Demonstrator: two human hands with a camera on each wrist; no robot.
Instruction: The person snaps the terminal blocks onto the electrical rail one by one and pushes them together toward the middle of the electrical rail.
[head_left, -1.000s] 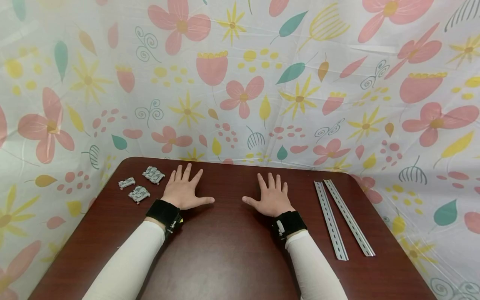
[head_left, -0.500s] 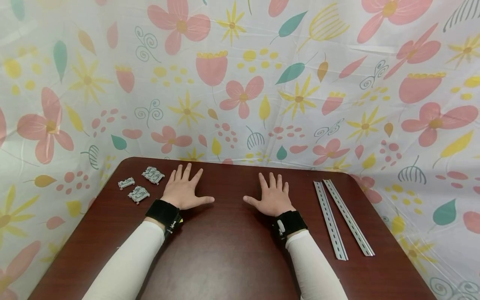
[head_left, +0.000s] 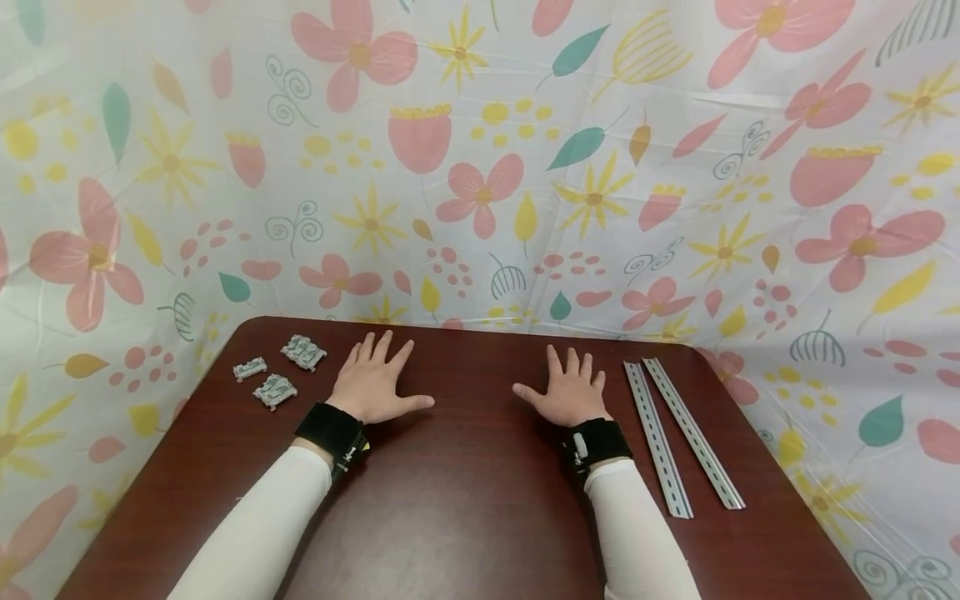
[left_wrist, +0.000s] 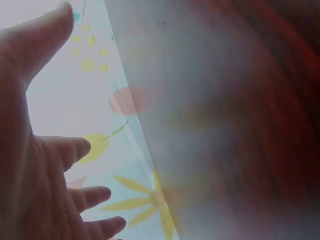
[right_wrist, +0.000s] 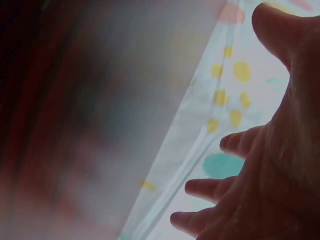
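Note:
My left hand (head_left: 375,385) is spread with straight fingers over the far left part of the table, holding nothing. Just left of it lie three clumps of grey terminal blocks: a larger one (head_left: 303,352), a middle-sized one (head_left: 275,391) and a small one (head_left: 249,368). My right hand (head_left: 567,390), also spread and holding nothing, is nearest to two slotted metal DIN rails, the left one (head_left: 658,437) and the right one (head_left: 693,432). Both wrist views show fingers apart, with the left palm (left_wrist: 40,175) and right palm (right_wrist: 270,175) bare. Whether either hand touches the table is unclear.
The dark red-brown table (head_left: 457,500) has rounded far corners. Behind it and along its sides hangs a white curtain (head_left: 480,258) printed with flowers and leaves. Each wrist wears a black strap, the left one (head_left: 330,429) and the right one (head_left: 600,442).
My right hand has shifted to the right, closer to the rails. The left hand has moved very slightly right. Blocks and rails stay where they lie; the head view has shifted a little.

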